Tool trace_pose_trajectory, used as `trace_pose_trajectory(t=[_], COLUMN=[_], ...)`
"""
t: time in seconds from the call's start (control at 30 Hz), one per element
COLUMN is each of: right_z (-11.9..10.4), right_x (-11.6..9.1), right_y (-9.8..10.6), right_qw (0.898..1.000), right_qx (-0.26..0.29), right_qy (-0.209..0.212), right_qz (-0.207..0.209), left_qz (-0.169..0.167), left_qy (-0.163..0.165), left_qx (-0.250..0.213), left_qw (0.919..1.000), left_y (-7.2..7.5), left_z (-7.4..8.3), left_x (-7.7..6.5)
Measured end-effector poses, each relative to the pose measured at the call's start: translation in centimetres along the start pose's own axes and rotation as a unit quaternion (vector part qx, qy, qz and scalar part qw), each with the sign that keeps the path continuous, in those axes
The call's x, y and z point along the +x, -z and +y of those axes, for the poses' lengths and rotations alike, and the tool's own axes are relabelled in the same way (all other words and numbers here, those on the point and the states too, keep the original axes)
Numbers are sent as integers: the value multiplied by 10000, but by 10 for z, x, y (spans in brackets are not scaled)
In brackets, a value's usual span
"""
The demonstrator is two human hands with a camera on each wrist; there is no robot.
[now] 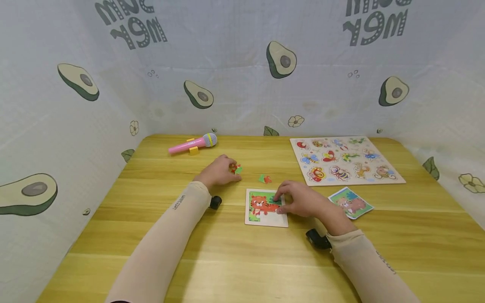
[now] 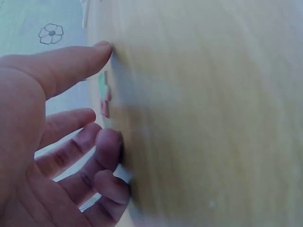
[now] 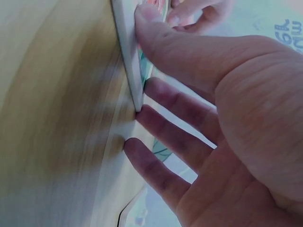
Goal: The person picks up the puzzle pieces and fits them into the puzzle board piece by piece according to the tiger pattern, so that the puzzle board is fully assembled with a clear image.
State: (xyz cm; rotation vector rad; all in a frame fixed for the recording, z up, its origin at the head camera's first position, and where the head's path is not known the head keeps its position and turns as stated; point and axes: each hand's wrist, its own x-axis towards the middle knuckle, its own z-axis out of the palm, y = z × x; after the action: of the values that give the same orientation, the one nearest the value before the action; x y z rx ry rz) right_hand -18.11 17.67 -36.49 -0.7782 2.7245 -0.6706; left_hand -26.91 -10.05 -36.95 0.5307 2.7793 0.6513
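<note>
A square puzzle board point(image 1: 270, 219) with an orange tiger on green lies mid-table, its lower right part showing bare white. My right hand point(image 1: 303, 200) rests at its right side, fingertips on the board; in the right wrist view the thumb point(image 3: 163, 42) lies over its edge and the fingers are fairly straight. Beyond the board, my left hand point(image 1: 219, 171) touches the table with thumb and fingers spread apart. Small red and green puzzle pieces point(image 1: 237, 169) lie right at its fingertips, partly hidden. Another loose puzzle piece point(image 1: 265, 179) lies between the hands, above the board.
At the back left lies a pink toy microphone point(image 1: 189, 145) with yellow parts. A large insect puzzle board point(image 1: 310, 156) covers the back right. Close behind my right wrist is a bear picture puzzle point(image 1: 350, 203). A cloth with avocado prints point(image 1: 242, 109) walls the table's back and sides.
</note>
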Motion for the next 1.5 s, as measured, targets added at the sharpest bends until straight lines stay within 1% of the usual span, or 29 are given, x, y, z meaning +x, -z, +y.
trace_pose_trajectory(t=[0.1, 0.27, 0.43, 0.63, 0.8, 1.1, 1.3, 1.37, 1.5], right_z=[-1, -2, -1, 0, 0, -1, -2, -1, -1], right_x=[0, 1, 2, 1, 1, 2, 2, 2, 1], right_y=[0, -3, -5, -5, -5, -4, -3, -3, -4], right_qw=[9999, 9997, 9996, 9999, 9999, 9999, 9999, 9999, 9999], right_qx=[-83, -233, -226, -50, 40, 19, 2, 7, 30], right_qy=[55, 95, 125, 77, 71, 23, 42, 37, -2], right_qz=[-13, 14, 67, 104, 131, 140, 155, 153, 130], left_qz=[-60, -78, -19, 17, 44, 210, 276, 307, 313], left_qy=[3, -52, -46, 29, 108, 267, 178, 110, -194], left_qx=[68, -1, -185, -481, -626, -773, -844, -947, -1232], left_qw=[10000, 10000, 9998, 9988, 9980, 9964, 9959, 9950, 9917], left_y=[-1, -1, -1, -3, -1, 2, 5, 6, 5], left_z=[-2, -4, -9, -13, -12, -12, -11, -10, -4], left_x=[2, 4, 8, 13, 12, 5, -2, -5, -10])
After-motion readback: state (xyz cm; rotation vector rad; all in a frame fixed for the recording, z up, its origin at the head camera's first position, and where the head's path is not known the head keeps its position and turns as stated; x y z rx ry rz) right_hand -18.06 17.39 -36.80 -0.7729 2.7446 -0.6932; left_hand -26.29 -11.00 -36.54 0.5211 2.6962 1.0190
